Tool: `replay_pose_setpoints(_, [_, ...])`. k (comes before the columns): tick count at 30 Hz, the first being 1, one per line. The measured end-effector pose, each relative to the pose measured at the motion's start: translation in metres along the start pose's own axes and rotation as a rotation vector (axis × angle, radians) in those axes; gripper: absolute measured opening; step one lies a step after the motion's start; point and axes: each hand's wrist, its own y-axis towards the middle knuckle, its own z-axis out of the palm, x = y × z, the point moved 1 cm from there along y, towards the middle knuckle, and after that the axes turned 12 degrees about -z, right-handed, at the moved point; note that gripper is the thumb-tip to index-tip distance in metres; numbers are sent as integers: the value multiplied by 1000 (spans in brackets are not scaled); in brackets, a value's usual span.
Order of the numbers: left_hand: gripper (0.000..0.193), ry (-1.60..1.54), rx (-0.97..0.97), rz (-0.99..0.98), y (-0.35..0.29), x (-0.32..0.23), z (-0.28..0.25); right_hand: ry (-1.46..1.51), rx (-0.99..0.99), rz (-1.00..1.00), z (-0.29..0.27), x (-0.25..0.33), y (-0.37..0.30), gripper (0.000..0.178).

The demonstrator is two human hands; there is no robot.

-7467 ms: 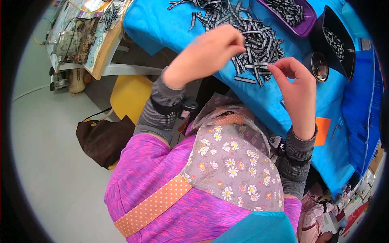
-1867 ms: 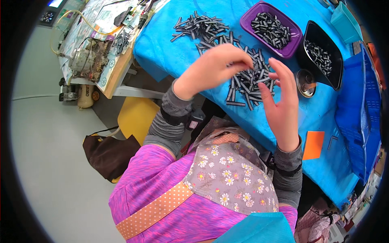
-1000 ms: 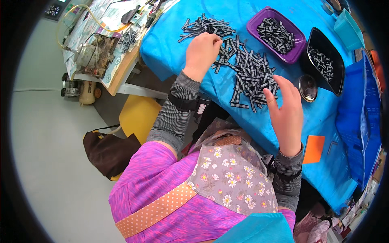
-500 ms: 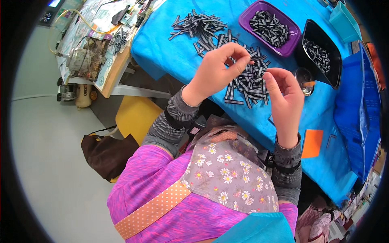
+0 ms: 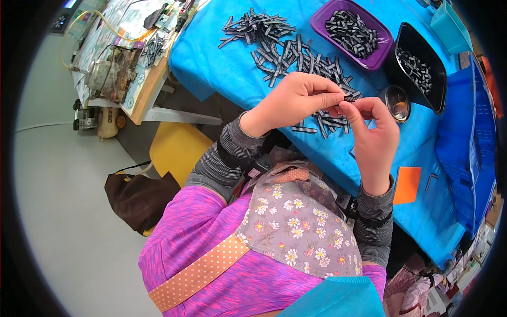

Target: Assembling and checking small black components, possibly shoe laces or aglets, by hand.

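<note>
A: We have a worktop spread with blue sheeting, and a pale floor past its left end. Shall we place everything from the purple tray?

B: Yes. Just to its right we find a black bin. Short dark pieces lie in the tray, and similar ones in the bin.

A: And the striped strips?

B: We see them in a loose heap, left of the tray and along its near side.

A: Where are the hands?

B: On the tray's near side, above the heap. The left hand is pinched, thumb against forefinger. The right hand pinches too, and their fingertips meet.

A: Gripping what?

B: One striped strip, we find, held between both. The fingers hide most of it, so we cannot tell its shape.

A: What else do we see?

B: Near the tray's closest corner, beside the bin, a round metal dish. Well to the tray's right, a blue crate. Well out on its near side, an orange card.
</note>
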Motion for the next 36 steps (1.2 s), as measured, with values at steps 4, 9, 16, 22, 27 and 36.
replay_pose_setpoints(4, [20,-119,-105,-15,1,5,-3,-94,20,-106,1,-2,-2,15])
replay_pose_setpoints(9, [25,3,-245,9,9,18,-18,-143,20,-271,-1,2,-3,15])
replay_pose_setpoints(16, [29,846,-708,276,8,23,-27,-368,-10,-81,1,-20,-10,19])
replay_pose_setpoints(22, [25,1145,-1078,57,-16,28,-87,-415,194,-120,4,-23,-13,25])
replay_pose_setpoints(27, [21,918,-935,-32,-24,24,-96,-389,259,-183,14,-15,-12,24])
replay_pose_setpoints(36, [10,468,-602,288,-25,6,-48,-197,142,-114,22,-8,-4,24])
